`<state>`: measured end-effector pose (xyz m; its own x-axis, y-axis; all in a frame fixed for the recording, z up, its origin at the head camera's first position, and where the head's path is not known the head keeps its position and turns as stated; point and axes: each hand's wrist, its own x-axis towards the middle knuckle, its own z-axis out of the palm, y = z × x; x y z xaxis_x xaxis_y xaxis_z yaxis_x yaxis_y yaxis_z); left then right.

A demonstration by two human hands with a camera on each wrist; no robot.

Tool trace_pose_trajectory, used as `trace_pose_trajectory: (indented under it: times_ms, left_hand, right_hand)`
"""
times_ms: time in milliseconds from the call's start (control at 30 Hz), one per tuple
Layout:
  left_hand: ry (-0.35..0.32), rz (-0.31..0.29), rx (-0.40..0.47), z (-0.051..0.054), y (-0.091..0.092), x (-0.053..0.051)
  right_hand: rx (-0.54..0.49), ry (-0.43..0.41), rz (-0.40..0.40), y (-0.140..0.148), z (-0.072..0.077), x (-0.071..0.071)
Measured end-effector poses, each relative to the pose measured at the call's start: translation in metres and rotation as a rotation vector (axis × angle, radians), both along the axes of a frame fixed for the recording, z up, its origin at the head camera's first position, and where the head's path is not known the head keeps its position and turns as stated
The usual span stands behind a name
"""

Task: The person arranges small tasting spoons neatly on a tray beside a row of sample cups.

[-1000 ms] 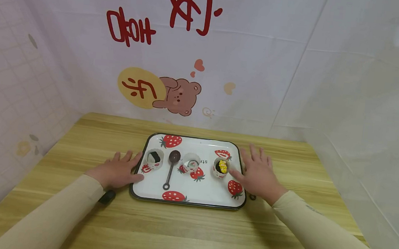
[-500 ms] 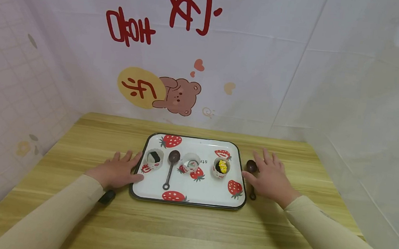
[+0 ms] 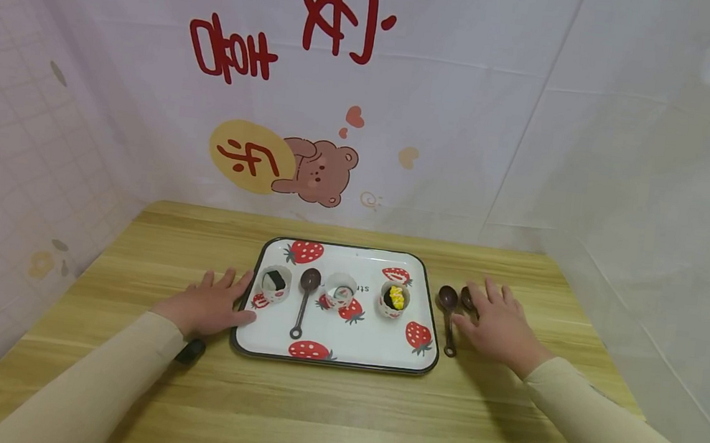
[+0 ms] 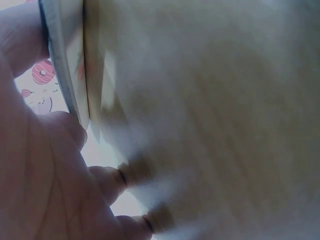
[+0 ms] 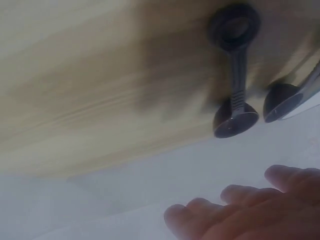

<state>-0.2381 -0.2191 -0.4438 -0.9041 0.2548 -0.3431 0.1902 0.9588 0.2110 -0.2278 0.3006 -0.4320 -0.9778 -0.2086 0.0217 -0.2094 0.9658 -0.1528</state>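
Observation:
My left hand (image 3: 210,304) rests at the left edge of a white strawberry-print tray (image 3: 349,340), its thumb over the rim; the left wrist view shows its fingers outside the tray wall. To the tray's right, my right hand (image 3: 502,331) hovers low with fingers spread, holding nothing. Beside it lie a brown round-bowled spoon (image 3: 448,325) and a second spoon (image 3: 467,297), the latter partly hidden by the fingers. The right wrist view shows a ring-ended handle on one spoon (image 5: 237,75). Another brown spoon (image 3: 302,310) lies on the tray.
Three small printed cups stand on the tray: a left cup (image 3: 274,295) with a black-and-white piece, a middle cup (image 3: 339,301) with a pale piece, a right cup (image 3: 391,311) with yellow-topped food. A dark object (image 3: 190,351) sits by my left wrist. Cloth (image 3: 457,117) hangs behind.
My right hand has moved right, away from the right cup and tray edge, uncovering one spoon and part of a second. My left hand stays at the tray.

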Motion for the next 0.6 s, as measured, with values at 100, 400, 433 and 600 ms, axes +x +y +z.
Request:
trace_pose_trajectory:
  times_ms: [100,400,433,600]
  left_hand:
    - [-0.002,0.005,0.005,0.000,-0.001,0.000]
    - [-0.002,0.004,-0.001,-0.005,-0.002,-0.002]
    - [-0.001,0.003,-0.001,-0.006,-0.002,-0.003]
    - [-0.006,0.007,-0.003,-0.007,-0.003,-0.004]
  right_hand:
    - [0.016,-0.004,0.001,0.004,0.000,0.002]
    - [0.107,-0.001,0.066,0.020,0.001,0.007]
    - [0.108,-0.006,0.070,0.022,0.001,0.008]
    - [0.083,-0.075,0.057,0.029,0.004,0.011]
